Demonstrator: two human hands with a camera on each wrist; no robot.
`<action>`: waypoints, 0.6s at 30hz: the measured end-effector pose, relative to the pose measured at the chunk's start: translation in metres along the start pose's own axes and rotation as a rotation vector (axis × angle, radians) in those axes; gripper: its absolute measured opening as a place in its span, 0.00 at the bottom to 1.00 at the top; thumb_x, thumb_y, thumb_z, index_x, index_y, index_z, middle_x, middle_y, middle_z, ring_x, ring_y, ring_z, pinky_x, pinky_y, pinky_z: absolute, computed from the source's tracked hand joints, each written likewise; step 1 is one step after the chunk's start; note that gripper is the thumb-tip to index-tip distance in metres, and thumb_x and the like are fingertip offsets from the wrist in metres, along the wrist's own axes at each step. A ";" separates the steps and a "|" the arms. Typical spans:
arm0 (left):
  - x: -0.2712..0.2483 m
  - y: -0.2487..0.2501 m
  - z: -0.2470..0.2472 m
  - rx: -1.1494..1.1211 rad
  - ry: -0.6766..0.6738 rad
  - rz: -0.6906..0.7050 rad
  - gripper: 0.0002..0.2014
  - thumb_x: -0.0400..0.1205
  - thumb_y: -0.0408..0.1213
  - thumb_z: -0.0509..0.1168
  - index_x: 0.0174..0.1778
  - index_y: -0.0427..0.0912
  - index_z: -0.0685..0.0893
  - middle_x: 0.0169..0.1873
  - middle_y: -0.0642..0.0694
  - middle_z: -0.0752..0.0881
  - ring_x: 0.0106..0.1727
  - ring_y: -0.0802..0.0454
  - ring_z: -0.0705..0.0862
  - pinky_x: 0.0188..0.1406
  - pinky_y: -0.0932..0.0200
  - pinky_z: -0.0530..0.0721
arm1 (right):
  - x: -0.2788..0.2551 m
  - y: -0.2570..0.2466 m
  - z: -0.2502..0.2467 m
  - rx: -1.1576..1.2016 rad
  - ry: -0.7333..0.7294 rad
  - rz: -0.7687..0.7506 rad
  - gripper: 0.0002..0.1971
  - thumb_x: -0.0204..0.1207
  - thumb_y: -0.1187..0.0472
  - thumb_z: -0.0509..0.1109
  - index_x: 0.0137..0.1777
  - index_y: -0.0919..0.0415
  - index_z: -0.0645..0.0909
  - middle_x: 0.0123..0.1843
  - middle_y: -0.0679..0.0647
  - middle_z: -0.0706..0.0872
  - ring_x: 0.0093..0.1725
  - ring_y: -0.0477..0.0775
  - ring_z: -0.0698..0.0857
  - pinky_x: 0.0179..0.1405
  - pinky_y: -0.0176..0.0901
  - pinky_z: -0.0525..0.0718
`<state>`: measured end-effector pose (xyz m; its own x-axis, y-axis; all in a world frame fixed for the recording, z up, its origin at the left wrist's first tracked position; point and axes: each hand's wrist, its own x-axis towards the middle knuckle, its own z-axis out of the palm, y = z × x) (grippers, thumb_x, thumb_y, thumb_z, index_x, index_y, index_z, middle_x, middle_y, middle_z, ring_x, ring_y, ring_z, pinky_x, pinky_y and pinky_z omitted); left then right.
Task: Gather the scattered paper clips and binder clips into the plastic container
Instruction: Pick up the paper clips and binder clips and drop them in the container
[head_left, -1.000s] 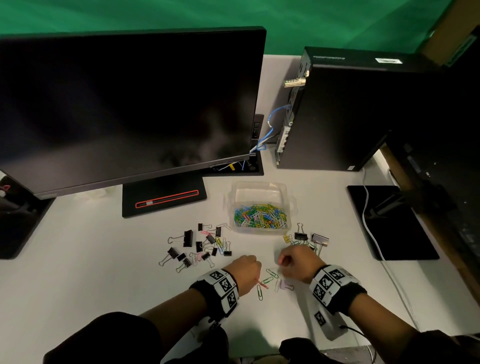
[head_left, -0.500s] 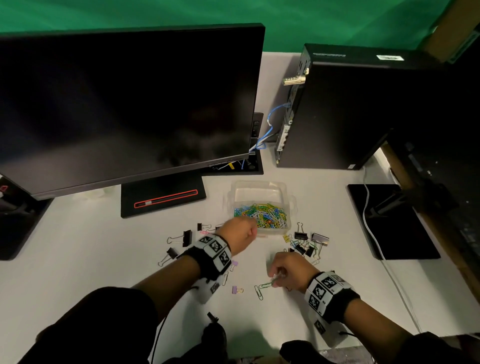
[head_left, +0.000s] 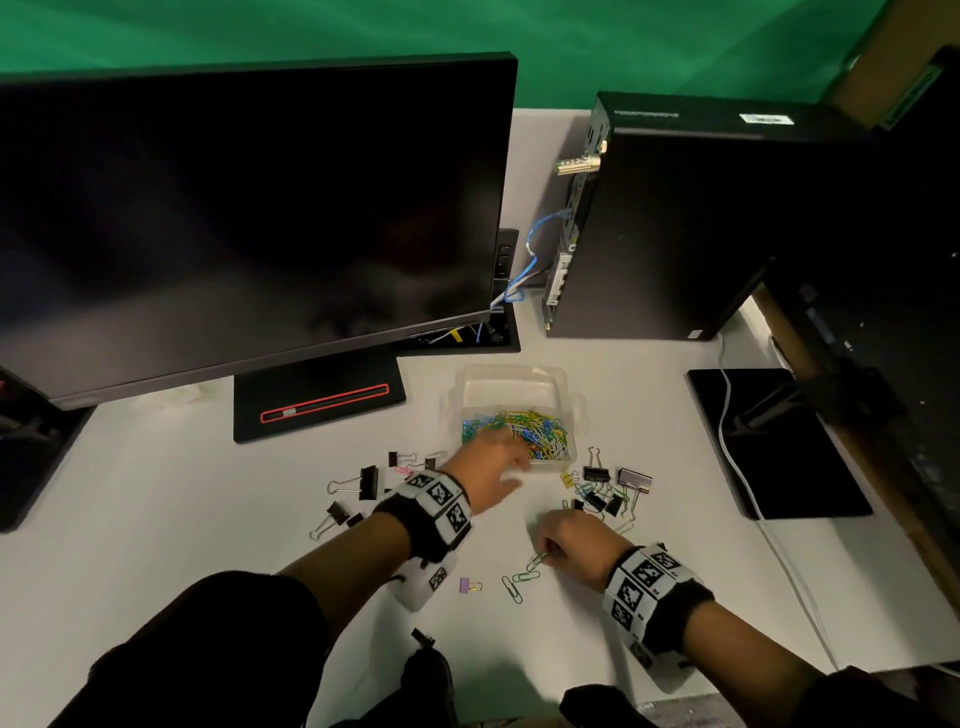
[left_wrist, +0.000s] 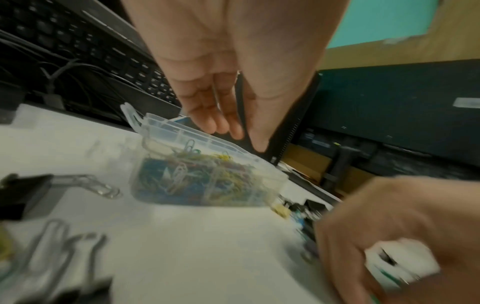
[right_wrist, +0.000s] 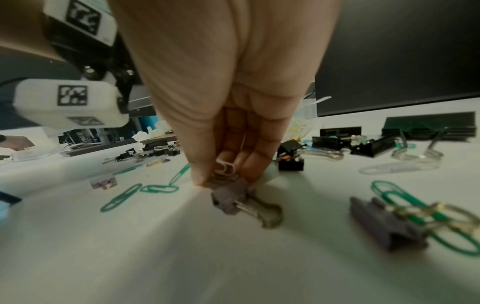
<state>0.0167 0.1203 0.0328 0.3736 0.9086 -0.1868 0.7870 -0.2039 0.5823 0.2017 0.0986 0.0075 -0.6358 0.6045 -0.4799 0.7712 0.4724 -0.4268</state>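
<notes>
Left hand (head_left: 491, 470), fingers loose and apart, hovers over the container (head_left: 514, 384); right hand (head_left: 576, 545) pinches a small purple binder clip (right_wrist: 230, 197) near the worktop's (head_left: 156, 519) front edge.

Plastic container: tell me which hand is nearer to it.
Left. The left hand reaches over the plastic container's near edge; the right hand works on the desk nearer the person.

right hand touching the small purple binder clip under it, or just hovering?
Touching. In the right wrist view the right hand pinches the purple binder clip between thumb and fingertips, with no gap at its top.
</notes>
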 end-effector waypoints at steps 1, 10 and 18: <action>-0.007 0.003 0.005 0.031 -0.106 0.029 0.11 0.78 0.35 0.67 0.56 0.41 0.82 0.56 0.43 0.81 0.59 0.47 0.78 0.63 0.54 0.76 | -0.001 0.002 -0.001 0.000 0.002 0.000 0.07 0.70 0.70 0.63 0.44 0.62 0.82 0.50 0.59 0.84 0.48 0.55 0.80 0.43 0.35 0.68; -0.035 0.013 0.056 0.108 -0.397 -0.034 0.23 0.72 0.41 0.74 0.60 0.37 0.78 0.60 0.39 0.76 0.61 0.41 0.77 0.59 0.54 0.74 | -0.003 0.005 -0.002 0.018 0.027 0.080 0.10 0.66 0.69 0.66 0.45 0.59 0.84 0.47 0.55 0.88 0.49 0.53 0.84 0.43 0.33 0.73; -0.033 0.024 0.067 0.056 -0.330 -0.047 0.20 0.77 0.38 0.69 0.64 0.39 0.77 0.61 0.39 0.77 0.62 0.41 0.78 0.60 0.54 0.73 | -0.007 0.008 -0.002 0.082 0.062 0.130 0.09 0.63 0.70 0.68 0.40 0.60 0.85 0.40 0.53 0.88 0.39 0.48 0.81 0.38 0.32 0.76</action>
<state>0.0561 0.0610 -0.0001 0.4678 0.7523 -0.4639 0.8296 -0.1927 0.5240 0.2126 0.0993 0.0089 -0.5260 0.6967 -0.4879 0.8400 0.3354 -0.4266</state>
